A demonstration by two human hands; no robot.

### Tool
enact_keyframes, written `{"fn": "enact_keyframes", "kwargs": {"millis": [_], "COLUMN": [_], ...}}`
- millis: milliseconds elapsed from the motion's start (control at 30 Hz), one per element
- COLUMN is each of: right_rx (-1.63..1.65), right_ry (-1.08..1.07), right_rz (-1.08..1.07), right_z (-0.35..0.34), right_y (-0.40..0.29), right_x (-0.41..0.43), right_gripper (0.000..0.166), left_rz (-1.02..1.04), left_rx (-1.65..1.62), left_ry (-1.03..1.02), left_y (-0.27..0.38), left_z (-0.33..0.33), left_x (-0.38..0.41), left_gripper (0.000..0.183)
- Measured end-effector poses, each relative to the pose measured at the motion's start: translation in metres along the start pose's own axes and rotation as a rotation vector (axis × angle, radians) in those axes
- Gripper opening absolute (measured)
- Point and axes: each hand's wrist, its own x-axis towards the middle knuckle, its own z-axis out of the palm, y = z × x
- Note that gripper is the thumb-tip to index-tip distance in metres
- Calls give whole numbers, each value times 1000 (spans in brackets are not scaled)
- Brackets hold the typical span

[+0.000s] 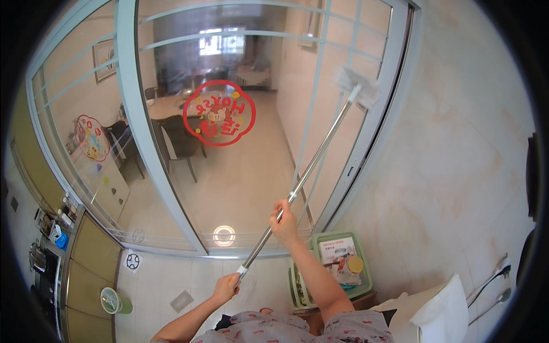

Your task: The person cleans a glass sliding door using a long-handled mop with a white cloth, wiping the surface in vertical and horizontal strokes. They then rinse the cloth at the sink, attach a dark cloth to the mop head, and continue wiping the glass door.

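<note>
Both my hands are closed around a long metal pole (322, 148) that slants up to the right. At its lower end, by a white plastic fitting, is my left hand (226, 288). Farther up the shaft, below a white collar, my right hand (284, 223) grips it. The pole's top carries a flat whitish mop head (357, 85), blurred, at the upper right of a sliding glass door panel (244, 180), close to its pale frame (377, 98). A red-rimmed sticker (219, 112) with a cartoon horse is on the glass.
Below the door's right side stands a green plastic rack (364, 283) holding boxes and a yellow-lidded jar (355, 264). A green bin (124, 305) stands by the cabinets (92, 266) at left. Beyond the glass are chairs (182, 137) and a table. White cloth (446, 306) covers something at lower right.
</note>
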Motion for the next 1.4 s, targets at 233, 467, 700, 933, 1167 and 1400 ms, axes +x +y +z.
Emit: {"fn": "enact_keyframes", "kwargs": {"millis": [233, 467, 700, 933, 1167, 1400], "right_rx": [45, 106, 99, 81, 43, -33], "right_ry": [-30, -156, -219, -198, -289, -389], "right_rz": [193, 325, 190, -51, 115, 427], "right_z": [57, 88, 100, 117, 137, 141], "right_y": [43, 36, -27, -93, -65, -15], "right_x": [-126, -178, -168, -101, -155, -208], "right_gripper": [24, 28, 29, 26, 24, 26], "left_rz": [-201, -347, -333, -197, -356, -558], "left_rx": [56, 78, -76, -216, -213, -226], "left_ry": [-44, 23, 176, 195, 73, -28], "left_y": [-75, -94, -91, -79, -107, -122], "left_z": [-17, -28, -39, -55, -70, -66], "left_x": [-83, -140, -181, -165, -191, -209], "left_gripper": [58, 62, 57, 53, 55, 61]}}
